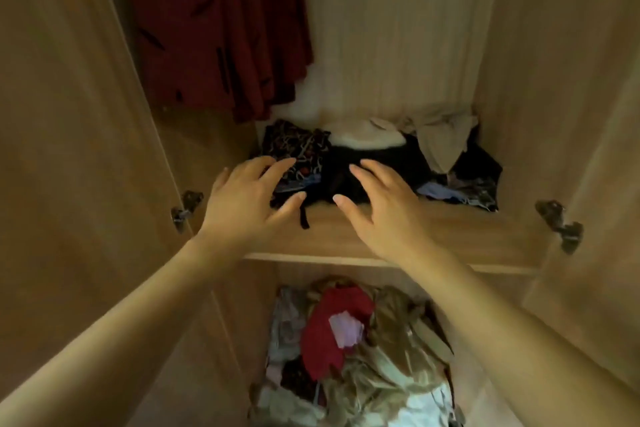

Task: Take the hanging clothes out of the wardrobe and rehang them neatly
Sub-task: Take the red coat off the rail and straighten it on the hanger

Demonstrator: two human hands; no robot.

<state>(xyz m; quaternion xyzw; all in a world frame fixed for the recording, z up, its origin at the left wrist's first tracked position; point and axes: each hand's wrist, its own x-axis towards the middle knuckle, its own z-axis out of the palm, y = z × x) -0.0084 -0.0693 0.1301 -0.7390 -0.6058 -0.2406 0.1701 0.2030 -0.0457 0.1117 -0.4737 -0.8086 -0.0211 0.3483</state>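
Observation:
A dark red garment [221,28] with black marks hangs at the upper left inside the wardrobe. Below it, a wooden shelf [433,229] carries a patterned dark cloth [298,146], a black garment [346,170], a white piece [367,137] and a beige piece [443,139]. My left hand [249,198] hovers with fingers spread over the patterned cloth's front edge. My right hand [381,204] is spread over the black garment, thumb near the shelf's surface. Neither hand holds anything.
Both wardrobe doors stand open, with metal hinges at the left [185,210] and right [561,225]. Under the shelf lies a loose pile of clothes [363,357], red, beige and pale pieces mixed. The right half of the hanging space shows only the back panel [398,28].

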